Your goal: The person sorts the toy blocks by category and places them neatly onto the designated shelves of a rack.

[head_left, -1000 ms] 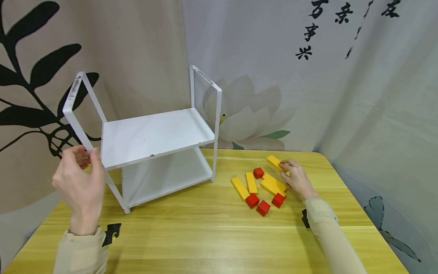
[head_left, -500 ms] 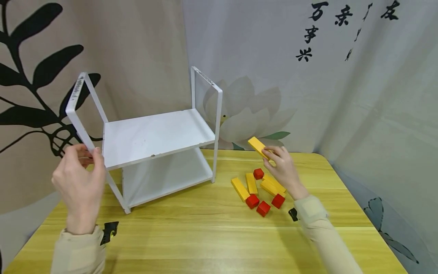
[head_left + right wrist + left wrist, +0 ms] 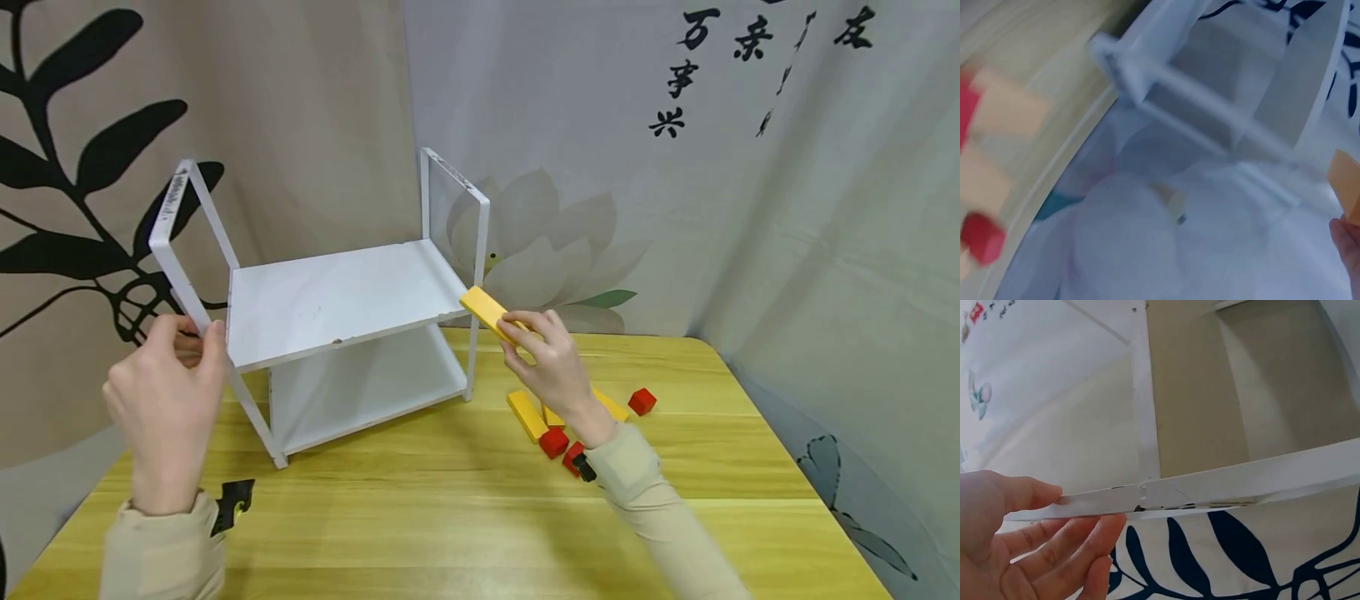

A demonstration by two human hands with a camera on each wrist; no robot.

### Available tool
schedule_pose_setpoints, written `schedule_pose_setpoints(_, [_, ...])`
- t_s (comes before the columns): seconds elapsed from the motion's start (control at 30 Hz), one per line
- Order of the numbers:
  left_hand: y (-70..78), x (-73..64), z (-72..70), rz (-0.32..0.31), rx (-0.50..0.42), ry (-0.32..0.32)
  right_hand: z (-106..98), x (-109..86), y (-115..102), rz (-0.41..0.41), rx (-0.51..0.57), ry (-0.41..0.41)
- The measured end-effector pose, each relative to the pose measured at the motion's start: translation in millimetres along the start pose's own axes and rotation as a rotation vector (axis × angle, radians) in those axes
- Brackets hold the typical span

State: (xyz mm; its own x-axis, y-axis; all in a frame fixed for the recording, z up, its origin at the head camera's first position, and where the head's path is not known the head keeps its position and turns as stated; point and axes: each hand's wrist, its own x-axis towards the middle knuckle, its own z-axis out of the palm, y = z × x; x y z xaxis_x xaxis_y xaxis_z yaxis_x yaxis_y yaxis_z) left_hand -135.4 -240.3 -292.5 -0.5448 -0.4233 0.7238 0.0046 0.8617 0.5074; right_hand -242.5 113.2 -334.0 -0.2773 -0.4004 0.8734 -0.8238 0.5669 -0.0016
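Note:
In the head view a white two-tier shelf rack (image 3: pixel 345 304) stands on the table at left. My left hand (image 3: pixel 168 400) pinches its front left post (image 3: pixel 1204 490), thumb on one side and fingers on the other in the left wrist view. My right hand (image 3: pixel 551 362) pinches one end of a yellow rectangular block (image 3: pixel 483 308), raised above the table. The block's free end overlaps the rack's front right post in the head view. At the right edge of the right wrist view, part of this block and a fingertip show.
Yellow blocks (image 3: pixel 527 415) and red cubes (image 3: pixel 553 442) lie on the wooden table (image 3: pixel 390 517), partly hidden behind my right hand and wrist. Another red cube (image 3: pixel 642 402) sits further right. Printed curtains (image 3: pixel 540 100) hang behind the table.
My right hand has lifted the yellow block and carried it left to the rack's right side. A red cube at right has come into sight. The left hand keeps its hold on the post.

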Motion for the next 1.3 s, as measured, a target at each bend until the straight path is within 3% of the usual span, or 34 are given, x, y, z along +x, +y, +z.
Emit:
schedule_pose_setpoints(0.33, [-0.2, 0.1, -1.6, -0.037, 0.003, -0.037, 49.3, 32.9, -48.6, -0.062, 0.065, -0.003])
schedule_pose_setpoints(0.83, [0.1, -0.8, -0.4, -0.043, 0.011, -0.038, 109.3, 79.0, -133.7, -0.005, -0.022, -0.148])
schedule_pose_setpoints(1.03, [-0.2, -1.1, 0.0, -0.034, 0.011, -0.032, 124.5, 92.2, -150.8, 0.007, -0.135, -0.243])
schedule_pose_setpoints(1.3, [-1.0, -1.0, 1.1, -0.025, 0.002, -0.023, 135.5, 98.7, -156.7, 0.006, -0.251, -0.327])
